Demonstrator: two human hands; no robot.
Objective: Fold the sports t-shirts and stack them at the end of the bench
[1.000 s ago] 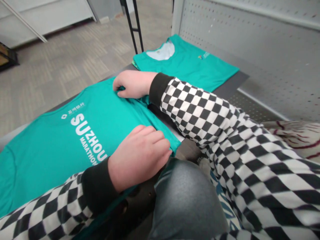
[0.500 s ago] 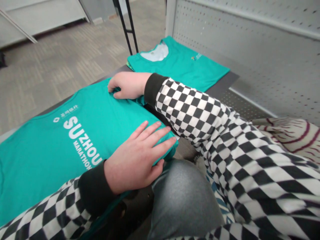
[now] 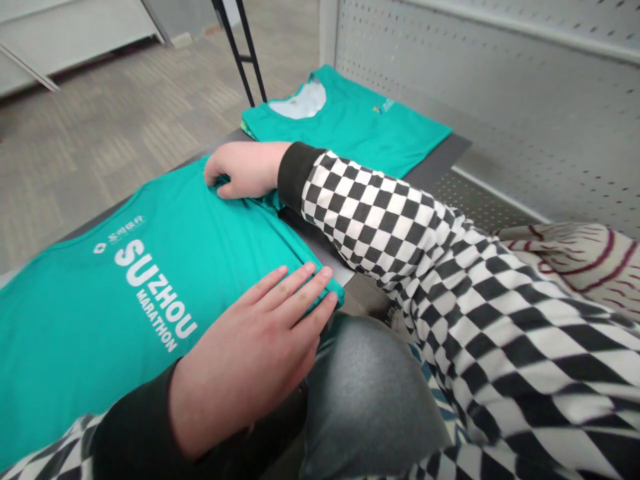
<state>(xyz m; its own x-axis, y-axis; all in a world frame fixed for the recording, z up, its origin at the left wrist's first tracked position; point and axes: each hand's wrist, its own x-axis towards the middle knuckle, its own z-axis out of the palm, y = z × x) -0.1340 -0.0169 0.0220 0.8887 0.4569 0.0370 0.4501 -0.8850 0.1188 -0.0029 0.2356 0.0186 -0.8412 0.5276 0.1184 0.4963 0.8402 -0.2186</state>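
A teal T-shirt (image 3: 75, 313) with white "SUZHOU MARATHON" lettering lies spread over the table in front of me. My left hand (image 3: 250, 353) rests on its near right corner, fingers stretched out, palm down, with the fingertips at the edge of the cloth. Farther up, at the far right part of the shirt, my right hand (image 3: 245, 170) has its fingers and thumb curled down onto the fabric, closed on it. Folds run in the cloth between the two hands. Under my right hand, the exact pinch is partly hidden.
Beyond my right forearm lies a folded teal T-shirt (image 3: 350, 127) on the dark table (image 3: 443, 157). A grey perforated panel (image 3: 475, 100) stands at the right. My knee (image 3: 370, 393) is below the table edge; patterned cloth (image 3: 585, 260) lies at right.
My left hand has slid slightly down and left, its fingers closer together, and the shirt's corner under it looks flatter. My right hand keeps its hold; the view has shifted a little.
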